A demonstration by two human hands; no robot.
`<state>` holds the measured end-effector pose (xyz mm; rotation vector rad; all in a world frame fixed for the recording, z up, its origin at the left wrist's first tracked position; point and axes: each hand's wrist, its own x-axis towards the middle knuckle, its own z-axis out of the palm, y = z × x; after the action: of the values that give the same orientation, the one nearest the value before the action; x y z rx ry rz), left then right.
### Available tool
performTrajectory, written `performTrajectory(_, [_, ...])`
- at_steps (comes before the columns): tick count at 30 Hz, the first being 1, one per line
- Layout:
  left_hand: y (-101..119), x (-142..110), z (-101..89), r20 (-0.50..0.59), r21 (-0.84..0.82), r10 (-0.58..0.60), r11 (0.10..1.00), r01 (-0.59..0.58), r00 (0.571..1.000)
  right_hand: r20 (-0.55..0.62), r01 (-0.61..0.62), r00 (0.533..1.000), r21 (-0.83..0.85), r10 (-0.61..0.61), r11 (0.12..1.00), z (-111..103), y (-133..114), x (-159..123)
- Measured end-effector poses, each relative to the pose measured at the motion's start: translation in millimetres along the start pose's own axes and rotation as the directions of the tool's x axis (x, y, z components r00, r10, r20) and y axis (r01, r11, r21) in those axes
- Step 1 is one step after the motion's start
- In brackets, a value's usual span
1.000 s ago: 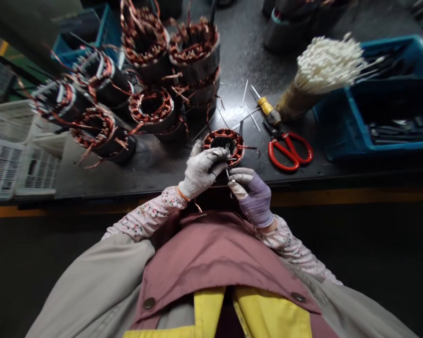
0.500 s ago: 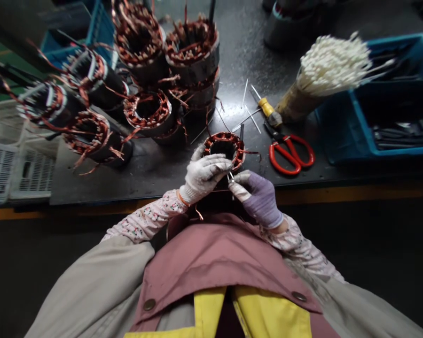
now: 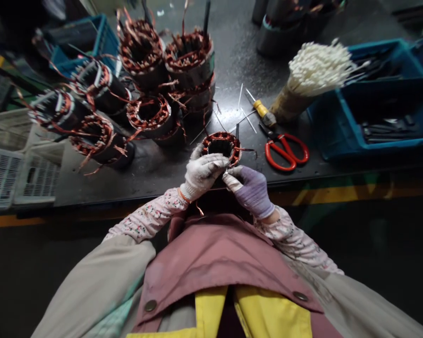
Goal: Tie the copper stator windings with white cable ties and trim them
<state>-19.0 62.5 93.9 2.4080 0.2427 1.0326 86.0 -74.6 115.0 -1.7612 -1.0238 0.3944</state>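
Observation:
A stator [image 3: 237, 149] with copper windings stands at the bench's near edge. My left hand [image 3: 203, 172], in a white glove, is closed on its near left side, fingers lying across the near rim. At the near right of that rim, my right hand [image 3: 251, 188], in a purple glove with pale fingertips, pinches a thin white strip [image 3: 226, 172] that looks like a cable tie. The fingers hide most of the strip. One short copper lead sticks out to the stator's right, and a dark sleeved lead points up behind it.
Red-handled scissors [image 3: 285, 152] and a yellow-handled screwdriver [image 3: 262, 111] lie to the right, near loose white strips [image 3: 248, 121]. Behind them stand a bundle of white strips [image 3: 320, 68] and blue bins [image 3: 380, 148]. Several stators [image 3: 151, 117] crowd the left, beside white crates [image 3: 38, 176].
My right fingertips have closed in toward the stator's rim, and less of the white strip shows between them. My left hand keeps its hold. The whole view has shifted slightly.

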Motion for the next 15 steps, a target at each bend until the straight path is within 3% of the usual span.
performTrajectory(4, [1.0,-0.3,0.8,-0.007,-0.006,-0.023,1.000,0.023,1.000,-0.052,-0.011,0.999,0.004,0.011,1.000,2.1,5.0,1.7])
performTrajectory(8, [1.8,-0.7,1.9,0.016,0.026,-0.066,0.997,0.066,0.998,-0.013,0.002,1.000,0.001,-0.002,1.000,-2.4,-2.9,-6.7])
performTrajectory(15, [0.5,-0.3,1.4,-0.013,0.011,-0.004,1.000,0.004,1.000,-0.021,-0.088,0.996,0.047,0.089,0.995,0.5,-4.2,-1.6])
